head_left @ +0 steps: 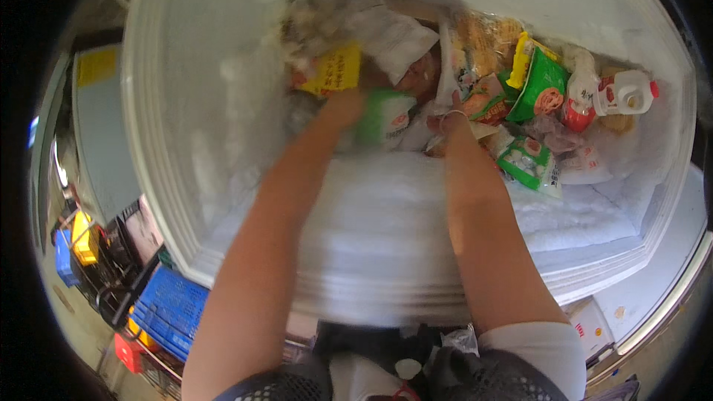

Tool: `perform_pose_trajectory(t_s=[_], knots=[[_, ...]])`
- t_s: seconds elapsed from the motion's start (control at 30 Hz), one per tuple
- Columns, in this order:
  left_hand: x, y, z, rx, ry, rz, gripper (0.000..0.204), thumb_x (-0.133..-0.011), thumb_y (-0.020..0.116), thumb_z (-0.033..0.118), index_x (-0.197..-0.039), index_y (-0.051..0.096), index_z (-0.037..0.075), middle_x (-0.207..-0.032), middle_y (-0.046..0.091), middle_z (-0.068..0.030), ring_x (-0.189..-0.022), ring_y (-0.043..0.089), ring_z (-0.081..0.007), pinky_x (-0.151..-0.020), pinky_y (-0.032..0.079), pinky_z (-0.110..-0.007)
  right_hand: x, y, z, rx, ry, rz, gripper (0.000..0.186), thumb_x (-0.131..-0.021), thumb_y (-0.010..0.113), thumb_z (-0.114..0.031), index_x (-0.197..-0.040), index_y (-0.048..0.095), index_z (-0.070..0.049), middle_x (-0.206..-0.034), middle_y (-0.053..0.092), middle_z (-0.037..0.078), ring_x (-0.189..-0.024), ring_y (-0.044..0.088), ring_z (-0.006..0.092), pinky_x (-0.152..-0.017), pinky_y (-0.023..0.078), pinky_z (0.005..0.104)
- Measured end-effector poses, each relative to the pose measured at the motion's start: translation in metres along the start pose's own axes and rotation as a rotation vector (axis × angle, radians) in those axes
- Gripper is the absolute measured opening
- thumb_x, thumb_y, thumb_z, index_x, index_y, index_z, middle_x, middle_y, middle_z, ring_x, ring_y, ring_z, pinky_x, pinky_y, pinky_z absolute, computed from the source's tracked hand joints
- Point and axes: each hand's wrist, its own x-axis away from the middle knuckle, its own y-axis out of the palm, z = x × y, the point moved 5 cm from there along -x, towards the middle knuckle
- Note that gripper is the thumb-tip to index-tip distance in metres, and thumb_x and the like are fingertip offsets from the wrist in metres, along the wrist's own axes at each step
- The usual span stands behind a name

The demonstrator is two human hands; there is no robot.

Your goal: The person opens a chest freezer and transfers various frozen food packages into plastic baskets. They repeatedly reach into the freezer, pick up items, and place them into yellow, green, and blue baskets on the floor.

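Observation:
Both my arms reach down into a white chest freezer [379, 282]. My left hand [344, 109] is smeared by motion and closed on the edge of a green and white food bag [382, 119], which is blurred too. Just beyond that hand lies a yellow packet [336, 69]. My right hand [448, 120], with a thin band at the wrist, is down among the packages beside a white plastic sheet or bag [445, 59]. Its fingers are partly hidden, so I cannot tell whether they grip anything. A clear bag with reddish contents [420, 78] lies between the hands, farther back.
Right of my right hand are a green bag [541, 89], a green and white packet [529, 163], a white jug with a red cap [625, 93] and pinkish wrapped food [553, 134]. Frost coats the freezer walls. Outside, at left, stand a blue crate [169, 310] and a yellow container [85, 238].

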Motion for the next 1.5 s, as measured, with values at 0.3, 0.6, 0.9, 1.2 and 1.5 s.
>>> perform_pose_trajectory(t_s=[0.3, 0.6, 0.9, 1.2, 1.5], knots=[[-0.069, 0.060, -0.005, 0.329, -0.236, 0.098, 0.068, -0.079, 0.047, 0.056, -0.119, 0.045, 0.001, -0.107, 0.055, -0.0237, -0.098, 0.054, -0.0362, -0.083, 0.043, -0.041, -0.050, -0.005, -0.024, -0.411, 0.051, -0.109, 0.029, -0.084, 0.056, -0.025, -0.107, 0.049, -0.009, -0.106, 0.049, 0.013, -0.087, 0.051, 0.0259, -0.057, 0.048, 0.0363], [0.094, 0.041, 0.094, 0.478, 0.495, 0.015, 0.018, -0.078, 0.052, 0.022, -0.076, 0.055, 0.004, -0.074, 0.058, -0.0166, -0.067, 0.056, -0.0325, -0.062, 0.044, -0.042, 0.116, -0.070, -0.033, -0.603, -0.073, -0.278, 0.024, -0.083, 0.053, -0.016, -0.104, 0.049, -0.006, -0.097, 0.054, 0.010, -0.084, 0.053, 0.0242, -0.066, 0.048, 0.0330], [0.398, -0.052, 0.008, 1.985, 0.348, 0.197, 0.039, -0.091, 0.039, 0.040, -0.120, 0.039, 0.013, -0.102, 0.056, -0.0071, -0.094, 0.053, -0.0219, -0.077, 0.045, -0.038, 0.462, -0.087, 0.039, 0.132, -0.673, -0.743, 0.020, -0.081, 0.055, -0.008, -0.100, 0.051, -0.003, -0.087, 0.056, 0.002, -0.077, 0.052, 0.0122, -0.069, 0.042, 0.0256], [0.826, 0.191, -0.088, 2.121, 0.767, 1.773, 0.037, -0.087, 0.052, 0.026, -0.112, 0.048, -0.001, -0.108, 0.054, -0.0118, -0.104, 0.050, -0.0232, -0.096, 0.035, -0.036, 0.755, 0.085, 0.371, 0.879, -1.370, -1.687, 0.004, -0.079, 0.056, -0.005, -0.081, 0.054, -0.003, -0.064, 0.050, 0.003, -0.060, 0.049, 0.0118, -0.056, 0.040, 0.0257], [0.917, 0.530, -0.121, 2.313, -1.008, 1.976, 0.029, -0.084, 0.056, 0.027, -0.103, 0.054, 0.006, -0.099, 0.060, -0.0068, -0.090, 0.057, -0.0160, -0.074, 0.048, -0.028, 0.810, 0.159, 0.638, 1.488, -2.427, -1.554, 0.037, -0.076, 0.059, -0.042, -0.095, 0.056, -0.010, -0.092, 0.058, 0.013, -0.082, 0.059, 0.0302, -0.069, 0.048, 0.0396]])
